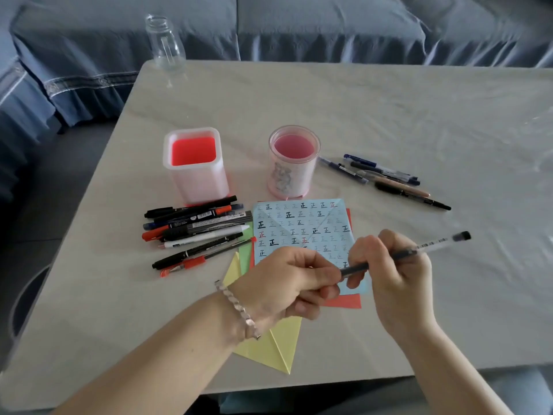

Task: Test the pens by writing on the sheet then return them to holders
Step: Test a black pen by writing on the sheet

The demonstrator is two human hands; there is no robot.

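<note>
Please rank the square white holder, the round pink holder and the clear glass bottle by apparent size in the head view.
1. Square white holder
2. Round pink holder
3. Clear glass bottle, though it stands farther away, so unsure.

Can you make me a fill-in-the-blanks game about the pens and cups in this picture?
1. The square holder has ____ pens inside it.
2. The sheet with writing is light ____.
3. The pen is held by ____ hands.
4. The glass bottle stands at the table's far ____ corner.

Missing words: no; blue; both; left
</note>
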